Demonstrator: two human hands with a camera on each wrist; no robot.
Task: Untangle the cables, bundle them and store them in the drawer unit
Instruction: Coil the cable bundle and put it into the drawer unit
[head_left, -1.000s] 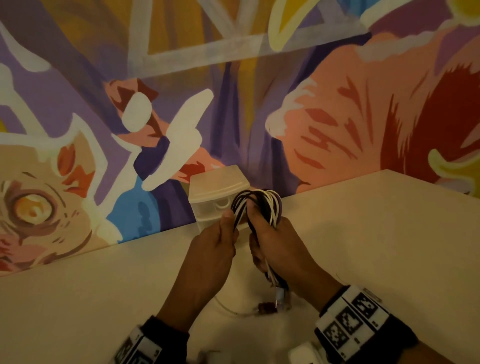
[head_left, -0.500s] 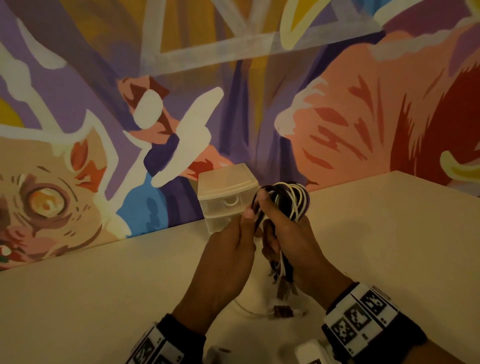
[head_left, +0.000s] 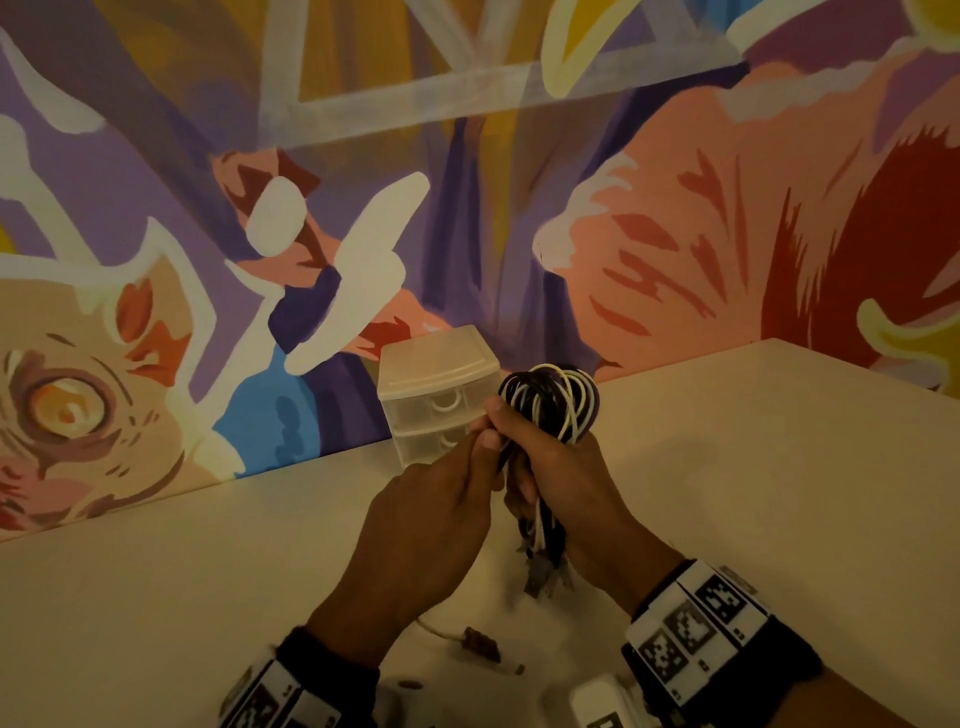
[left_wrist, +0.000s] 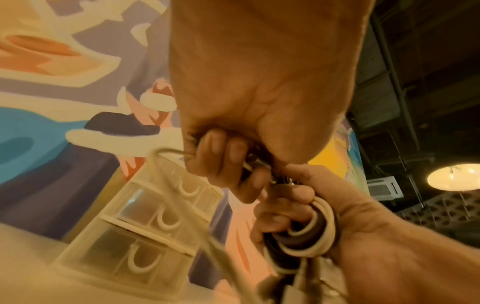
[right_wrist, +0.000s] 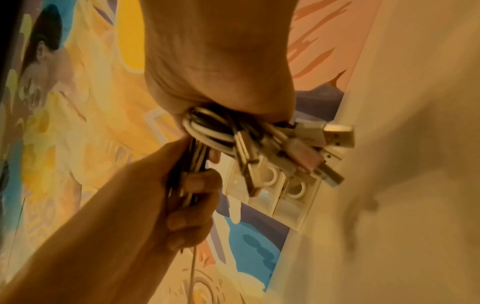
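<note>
A looped bundle of black and white cables (head_left: 553, 402) is held up above the table, in front of the drawer unit. My right hand (head_left: 566, 483) grips the bundle round its middle; its USB plugs (right_wrist: 322, 144) hang out below the fist. My left hand (head_left: 441, 514) pinches strands of the same bundle (left_wrist: 306, 232) beside the right thumb, and a thin white cable (right_wrist: 192, 267) trails down from it. The small translucent drawer unit (head_left: 436, 387) stands against the wall just behind the hands, its drawers (left_wrist: 155, 216) pushed in.
The cream table (head_left: 753, 493) meets a painted mural wall behind the unit. A loose cable end with a brown plug (head_left: 480, 644) lies on the table below my left wrist. A white object (head_left: 602, 701) sits at the bottom edge near my right wrist.
Both hands have risen with the bundle, so its hanging plugs have come off the table. The brown plug and thin cable end stay lying on the table.
</note>
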